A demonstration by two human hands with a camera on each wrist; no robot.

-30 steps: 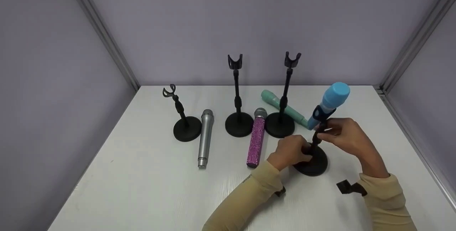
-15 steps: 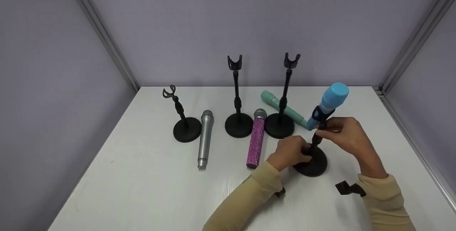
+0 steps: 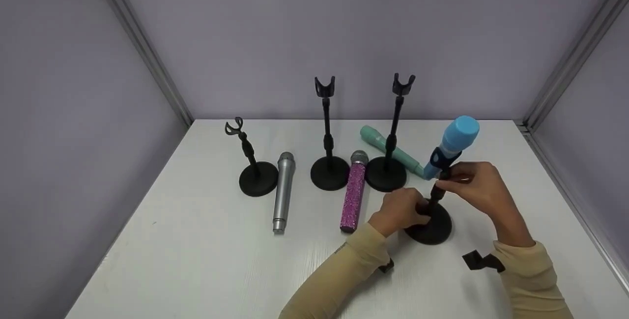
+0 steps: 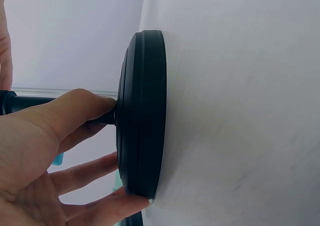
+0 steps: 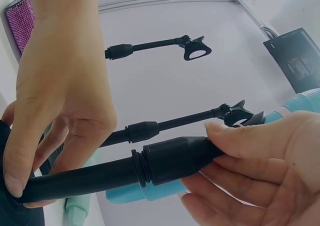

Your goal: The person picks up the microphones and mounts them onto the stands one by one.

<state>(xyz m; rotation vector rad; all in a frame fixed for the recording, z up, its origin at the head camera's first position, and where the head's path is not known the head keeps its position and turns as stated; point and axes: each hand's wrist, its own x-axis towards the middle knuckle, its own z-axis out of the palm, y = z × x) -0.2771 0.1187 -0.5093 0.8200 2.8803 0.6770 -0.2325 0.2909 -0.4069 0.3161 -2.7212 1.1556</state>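
Note:
Toward the right of the table, a blue microphone sits tilted in the clip of a short black microphone stand. My left hand holds this stand low down, thumb against the foot of the pole and other fingers around the round base, as the left wrist view shows. Higher up, my right hand pinches the pole's thick collar between thumb and fingers, just below the clip. A green microphone lies behind, its lower end near the blue one in the head view.
Left of my hands lie a pink glittery microphone and a silver microphone. Two tall stands with bare clips, one at centre and one right of it, stand behind. A shorter stand is at left. Grey panels enclose the table.
My right hand has shifted very slightly on the collar, and the blue microphone's head has moved a little to the left. My left hand stays on the base.

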